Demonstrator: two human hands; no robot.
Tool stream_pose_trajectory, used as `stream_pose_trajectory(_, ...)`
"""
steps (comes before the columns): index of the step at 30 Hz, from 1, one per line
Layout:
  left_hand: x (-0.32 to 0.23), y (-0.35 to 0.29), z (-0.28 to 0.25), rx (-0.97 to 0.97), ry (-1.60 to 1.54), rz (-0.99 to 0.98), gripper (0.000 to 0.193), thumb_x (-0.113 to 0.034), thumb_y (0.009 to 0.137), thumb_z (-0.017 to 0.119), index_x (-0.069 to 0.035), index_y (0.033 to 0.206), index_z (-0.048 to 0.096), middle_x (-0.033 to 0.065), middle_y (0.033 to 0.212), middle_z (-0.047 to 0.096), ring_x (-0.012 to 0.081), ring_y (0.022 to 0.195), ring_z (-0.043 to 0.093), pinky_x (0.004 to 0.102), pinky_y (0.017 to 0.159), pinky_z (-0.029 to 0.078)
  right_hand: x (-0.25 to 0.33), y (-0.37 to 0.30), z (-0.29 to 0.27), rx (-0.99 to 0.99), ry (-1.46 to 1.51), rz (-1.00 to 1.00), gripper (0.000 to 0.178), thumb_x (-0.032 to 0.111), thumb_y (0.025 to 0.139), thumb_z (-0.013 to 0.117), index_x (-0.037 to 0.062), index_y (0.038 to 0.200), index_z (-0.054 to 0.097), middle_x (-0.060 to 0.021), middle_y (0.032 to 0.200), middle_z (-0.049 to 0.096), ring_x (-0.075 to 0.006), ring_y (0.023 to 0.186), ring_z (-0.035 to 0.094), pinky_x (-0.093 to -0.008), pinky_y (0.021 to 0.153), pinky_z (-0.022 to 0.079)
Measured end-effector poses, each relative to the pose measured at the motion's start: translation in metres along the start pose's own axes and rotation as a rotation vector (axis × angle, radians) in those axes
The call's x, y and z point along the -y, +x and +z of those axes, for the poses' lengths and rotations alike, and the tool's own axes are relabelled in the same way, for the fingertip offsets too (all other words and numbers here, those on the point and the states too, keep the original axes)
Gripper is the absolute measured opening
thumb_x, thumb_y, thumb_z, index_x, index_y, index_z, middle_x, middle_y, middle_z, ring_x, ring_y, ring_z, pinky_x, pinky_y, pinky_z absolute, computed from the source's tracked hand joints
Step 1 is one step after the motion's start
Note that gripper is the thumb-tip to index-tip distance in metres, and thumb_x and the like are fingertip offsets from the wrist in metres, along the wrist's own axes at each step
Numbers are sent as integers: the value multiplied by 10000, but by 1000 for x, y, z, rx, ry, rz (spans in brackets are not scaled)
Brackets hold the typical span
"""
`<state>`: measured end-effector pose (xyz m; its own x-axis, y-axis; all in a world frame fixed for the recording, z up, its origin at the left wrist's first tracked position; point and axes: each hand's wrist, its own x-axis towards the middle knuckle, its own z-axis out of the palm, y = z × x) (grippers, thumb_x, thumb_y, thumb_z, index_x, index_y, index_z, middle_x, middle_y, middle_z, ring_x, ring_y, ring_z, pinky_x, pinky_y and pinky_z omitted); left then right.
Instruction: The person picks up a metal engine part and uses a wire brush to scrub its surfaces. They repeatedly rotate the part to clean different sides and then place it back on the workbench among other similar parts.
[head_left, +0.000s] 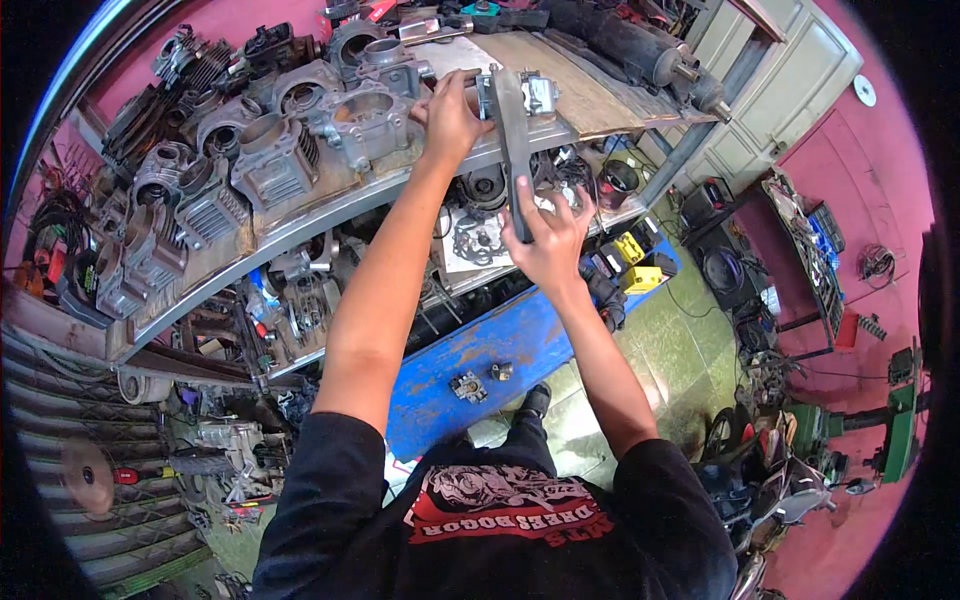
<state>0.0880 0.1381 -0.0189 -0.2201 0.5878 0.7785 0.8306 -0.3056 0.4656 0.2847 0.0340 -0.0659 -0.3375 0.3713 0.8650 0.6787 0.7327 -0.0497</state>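
With half-closed left hand [450, 125] holding metal part [542, 95] at front edge of surface [310, 220] and spread-fingered right hand [552, 245] pinching flat bar [512, 125] across it, could skid off by pressing unevenly

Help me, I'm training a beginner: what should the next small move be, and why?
Perhaps steady the silvery metal part with the left hand before moving the flat bar: the part sits near the bench edge, the left hand is beside it, and the right hand holds the bar, which crosses it in this view.
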Motion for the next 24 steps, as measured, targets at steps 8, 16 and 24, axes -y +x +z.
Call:
stream_pose_trajectory(8,-5,5,-6,48,-47,-49,813,-166,498,954,-100,1230,609,132,1193,676,313,1190,605,517,965,344,0,40,6,-29,-99,64,618,237,759,761,110,1353,642,-53,676,687,-202,898,633,-543,1022,350)
stream_pose_trajectory(16,10,8,2,-47,-13,-4,823,-223,498,964,-134,1237,614,89,1219,678,287,1188,614,513,981,335,6,42,-7,-38,-45,68,654,235,726,780,110,1353,645,-77,778,685,-215,902,634,-553,1052,339)
stream_pose_trajectory(24,7,7,1,58,-42,-51,813,-214,499,964,-145,1230,617,94,1208,684,289,1178,617,513,997,342,13,8,-2,13,-28,61,649,248,736,775,99,1354,642,-76,841,710,-214,997,623,-583,1063,299)
